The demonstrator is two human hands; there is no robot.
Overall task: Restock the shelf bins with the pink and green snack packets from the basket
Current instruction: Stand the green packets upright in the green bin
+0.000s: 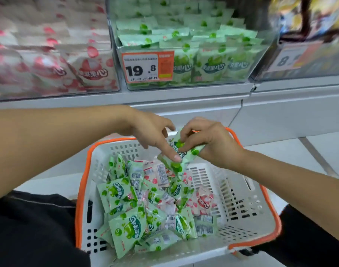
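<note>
Dark trousers (33, 228) frame the near edge, with a white, orange-rimmed basket (247, 207) between the knees. Both forearms reach forward over the basket's far half. Right hand (207, 139), fingers curled, grips a bunch of green packets (179, 151) held above the far wall. Left hand (151, 130) points down and across, index finger extended and its tip touching the lower part of that bunch; other fingers are loosely bent and grasp nothing.

Below the hands, loose packets (145, 207) lie heaped in the basket, mostly green toward the near left, pink ones (203, 201) mixed in toward the right. Green wrappers show apple-like fruit and white lettering; several lie face down, showing barcodes.

Beyond the hands, a shelf carries clear bins: a green-packet bin (251, 54) straight ahead, bearing an orange price tag (147, 67) reading 19.8, a pink-packet bin (55, 64) to its left, and a blurred third bin (303, 58) to its right.
</note>
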